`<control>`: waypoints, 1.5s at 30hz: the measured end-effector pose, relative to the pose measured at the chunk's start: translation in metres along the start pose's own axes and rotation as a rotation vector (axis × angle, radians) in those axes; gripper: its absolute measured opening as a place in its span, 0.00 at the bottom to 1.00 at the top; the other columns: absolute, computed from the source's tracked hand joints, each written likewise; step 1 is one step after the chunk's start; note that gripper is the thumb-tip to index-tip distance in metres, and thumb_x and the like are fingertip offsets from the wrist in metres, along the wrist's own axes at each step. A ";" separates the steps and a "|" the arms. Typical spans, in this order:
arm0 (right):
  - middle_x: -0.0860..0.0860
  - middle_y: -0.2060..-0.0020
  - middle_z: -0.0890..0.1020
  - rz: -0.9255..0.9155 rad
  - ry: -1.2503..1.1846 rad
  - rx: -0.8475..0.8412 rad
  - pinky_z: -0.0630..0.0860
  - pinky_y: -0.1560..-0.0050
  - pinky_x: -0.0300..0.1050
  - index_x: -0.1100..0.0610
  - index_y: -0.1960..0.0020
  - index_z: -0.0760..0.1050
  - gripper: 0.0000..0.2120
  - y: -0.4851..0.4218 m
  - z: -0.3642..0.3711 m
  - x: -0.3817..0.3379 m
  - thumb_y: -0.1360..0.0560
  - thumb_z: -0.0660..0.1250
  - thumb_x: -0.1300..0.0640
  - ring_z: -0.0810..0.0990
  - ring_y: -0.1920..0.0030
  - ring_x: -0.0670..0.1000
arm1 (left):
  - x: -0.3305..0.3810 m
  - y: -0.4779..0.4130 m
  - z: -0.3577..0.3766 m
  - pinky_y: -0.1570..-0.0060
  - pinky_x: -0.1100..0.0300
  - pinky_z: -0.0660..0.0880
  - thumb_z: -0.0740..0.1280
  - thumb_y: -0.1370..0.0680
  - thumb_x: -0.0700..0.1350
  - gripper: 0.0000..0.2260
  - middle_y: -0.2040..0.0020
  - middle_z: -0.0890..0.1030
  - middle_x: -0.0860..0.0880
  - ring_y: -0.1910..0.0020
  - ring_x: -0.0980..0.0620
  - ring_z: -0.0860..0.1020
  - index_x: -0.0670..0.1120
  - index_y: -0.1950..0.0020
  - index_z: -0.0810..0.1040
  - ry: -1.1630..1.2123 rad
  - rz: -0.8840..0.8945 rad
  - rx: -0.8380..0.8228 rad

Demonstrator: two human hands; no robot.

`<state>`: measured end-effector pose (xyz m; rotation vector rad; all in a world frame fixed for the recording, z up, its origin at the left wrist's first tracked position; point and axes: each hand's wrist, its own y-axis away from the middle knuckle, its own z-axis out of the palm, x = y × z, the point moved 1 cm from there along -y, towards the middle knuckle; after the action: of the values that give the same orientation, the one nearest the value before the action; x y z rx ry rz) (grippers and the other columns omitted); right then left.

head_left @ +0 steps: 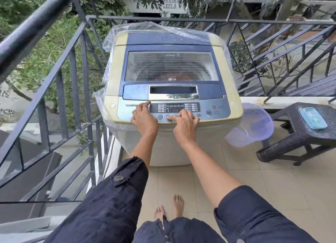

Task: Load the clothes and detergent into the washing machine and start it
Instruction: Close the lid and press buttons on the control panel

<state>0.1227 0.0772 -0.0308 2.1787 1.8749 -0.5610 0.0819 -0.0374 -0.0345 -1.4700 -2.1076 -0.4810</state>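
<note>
My right hand (185, 124) presses a button (167, 117) at the washer's (113, 75) front edge, fingers loosely spread; left hand (144, 117) rests alongside, relaxed.

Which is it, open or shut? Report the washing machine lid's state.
Shut. The lid lies flat on the washing machine, no gap showing; the left hand and right hand touch the control panel.

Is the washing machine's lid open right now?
No, the lid lies flat and closed on the washing machine, and the left hand and right hand rest on its control panel.
</note>
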 end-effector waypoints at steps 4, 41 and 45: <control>0.52 0.56 0.76 0.077 -0.107 0.114 0.59 0.42 0.49 0.49 0.48 0.83 0.24 -0.002 0.004 0.009 0.30 0.53 0.66 0.73 0.49 0.56 | 0.001 -0.002 0.001 0.35 0.53 0.61 0.59 0.24 0.31 0.24 0.32 0.71 0.51 0.34 0.47 0.67 0.51 0.32 0.71 0.001 -0.008 0.022; 0.56 0.42 0.80 0.318 -0.347 0.398 0.66 0.34 0.46 0.62 0.38 0.77 0.21 -0.044 -0.009 0.062 0.27 0.57 0.70 0.75 0.39 0.56 | 0.010 -0.021 0.015 0.36 0.56 0.60 0.58 0.19 0.40 0.13 0.36 0.74 0.53 0.36 0.50 0.69 0.50 0.37 0.75 0.115 0.010 0.081; 0.55 0.40 0.79 0.338 -0.379 0.392 0.64 0.34 0.41 0.61 0.37 0.76 0.20 -0.045 -0.010 0.063 0.26 0.56 0.69 0.75 0.37 0.54 | 0.009 -0.026 0.015 0.37 0.57 0.61 0.57 0.19 0.40 0.14 0.37 0.75 0.52 0.37 0.49 0.70 0.49 0.37 0.76 0.141 0.011 0.096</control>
<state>0.0871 0.1455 -0.0445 2.3315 1.2490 -1.2462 0.0519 -0.0307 -0.0409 -1.3528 -1.9833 -0.4586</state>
